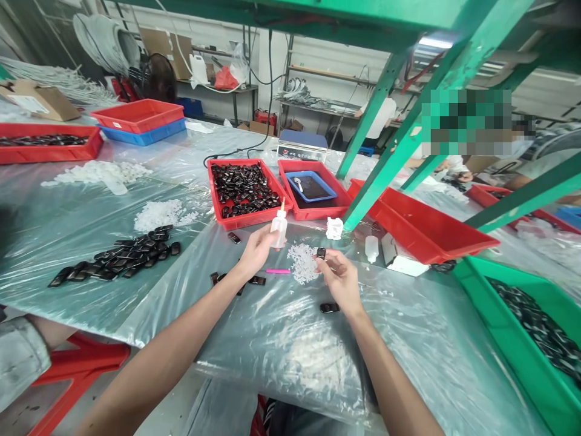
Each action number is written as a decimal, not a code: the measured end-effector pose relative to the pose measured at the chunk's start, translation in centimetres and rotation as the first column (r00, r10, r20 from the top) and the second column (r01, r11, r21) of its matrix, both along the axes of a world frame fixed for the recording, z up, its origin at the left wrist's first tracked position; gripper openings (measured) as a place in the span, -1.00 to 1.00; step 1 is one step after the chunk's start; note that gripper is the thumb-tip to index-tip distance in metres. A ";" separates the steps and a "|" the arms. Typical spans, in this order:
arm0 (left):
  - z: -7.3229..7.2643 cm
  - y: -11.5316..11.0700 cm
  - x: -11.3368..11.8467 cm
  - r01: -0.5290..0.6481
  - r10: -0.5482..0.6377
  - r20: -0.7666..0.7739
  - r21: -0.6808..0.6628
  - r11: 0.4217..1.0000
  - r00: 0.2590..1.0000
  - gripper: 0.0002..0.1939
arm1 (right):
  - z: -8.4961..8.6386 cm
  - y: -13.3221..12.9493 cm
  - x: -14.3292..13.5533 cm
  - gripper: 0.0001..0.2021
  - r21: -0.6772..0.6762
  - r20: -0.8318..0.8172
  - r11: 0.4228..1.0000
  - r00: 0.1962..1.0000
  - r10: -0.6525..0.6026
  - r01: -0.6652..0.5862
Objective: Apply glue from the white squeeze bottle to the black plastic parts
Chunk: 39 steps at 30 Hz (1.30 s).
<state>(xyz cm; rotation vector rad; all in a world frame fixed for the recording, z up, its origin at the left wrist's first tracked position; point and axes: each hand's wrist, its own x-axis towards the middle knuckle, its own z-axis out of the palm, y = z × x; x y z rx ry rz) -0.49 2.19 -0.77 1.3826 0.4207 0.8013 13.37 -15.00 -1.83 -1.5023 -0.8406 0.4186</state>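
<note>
My left hand (pixel 257 251) is closed around a small white squeeze bottle (pixel 279 228) with a thin needle tip that points up. Between the fingertips of my right hand (pixel 341 278) is a small black plastic part (pixel 321 253). A pile of small clear pieces (pixel 303 263) lies between my hands. Beside it is a pink stick (pixel 278 271). One black part (pixel 329 307) lies near my right wrist, and several more (pixel 256 280) lie by my left wrist.
A red tray (pixel 222 219) full of black parts stands ahead, beside a red tray (pixel 313 213) holding a blue tray (pixel 333 195). Green posts (pixel 385 169) rise at right. A green bin (pixel 481 303) stands right. Black parts (pixel 131 254) are heaped left. A co-worker's sleeve (pixel 22 357) shows lower left.
</note>
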 end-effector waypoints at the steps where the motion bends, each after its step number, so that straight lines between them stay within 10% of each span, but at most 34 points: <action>1: 0.2 -0.3 0.0 0.027 -0.025 0.025 -0.056 0.998 0.999 -0.71 | 0.0 0.0 0.0 -0.70 -0.002 0.001 1.000 1.000 -0.005 0.005; 13: 1.4 -1.8 -0.1 0.127 -0.052 0.159 -0.505 0.854 0.986 -0.63 | -0.2 0.2 -0.3 -0.70 0.029 0.012 0.999 1.000 0.015 -0.015; 22: 1.4 -2.2 -0.1 -0.019 0.032 0.043 -0.272 0.962 0.999 -0.69 | 0.0 0.2 -0.4 -0.66 0.016 -0.001 1.000 1.000 0.011 -0.011; 39: 1.1 -1.9 -0.1 -0.053 0.052 -0.014 -0.200 0.978 0.999 -0.68 | 0.1 0.1 -0.3 -0.70 0.003 0.032 1.000 0.999 -0.011 0.011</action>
